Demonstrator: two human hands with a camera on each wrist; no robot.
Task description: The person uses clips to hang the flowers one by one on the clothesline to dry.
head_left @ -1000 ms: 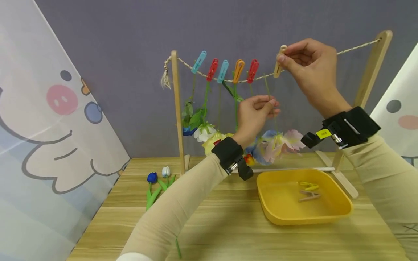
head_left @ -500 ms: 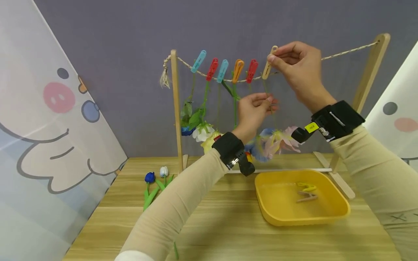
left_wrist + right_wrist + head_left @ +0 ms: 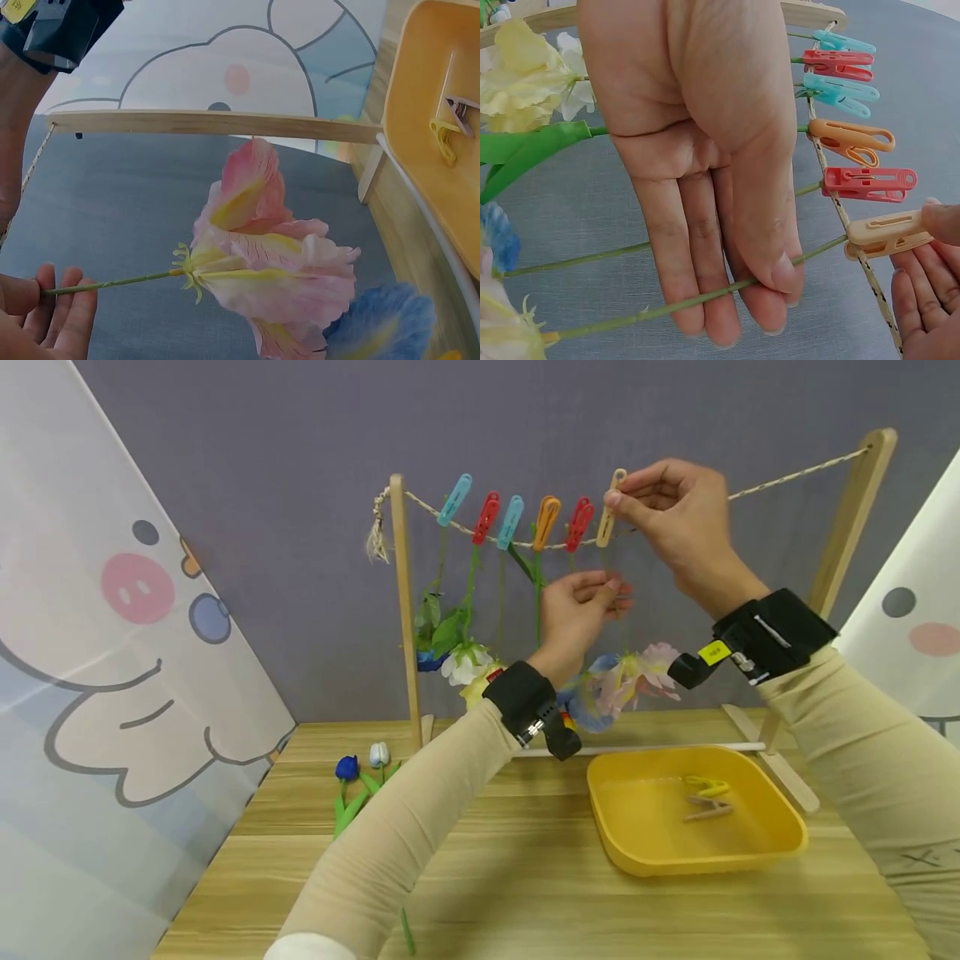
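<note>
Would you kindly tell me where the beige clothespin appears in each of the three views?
Head: the beige clothespin is upper centre on the string, pinched by the right hand.
Left wrist: not in view.
Right wrist: lower right, at the fingertips.
Shared landmark: the flower stem held by the left hand.

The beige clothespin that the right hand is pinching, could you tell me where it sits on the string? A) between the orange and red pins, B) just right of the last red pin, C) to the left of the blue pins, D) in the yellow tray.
B: the beige clothespin, pinched by the right hand, sits on the string just right of the red pin.
</note>
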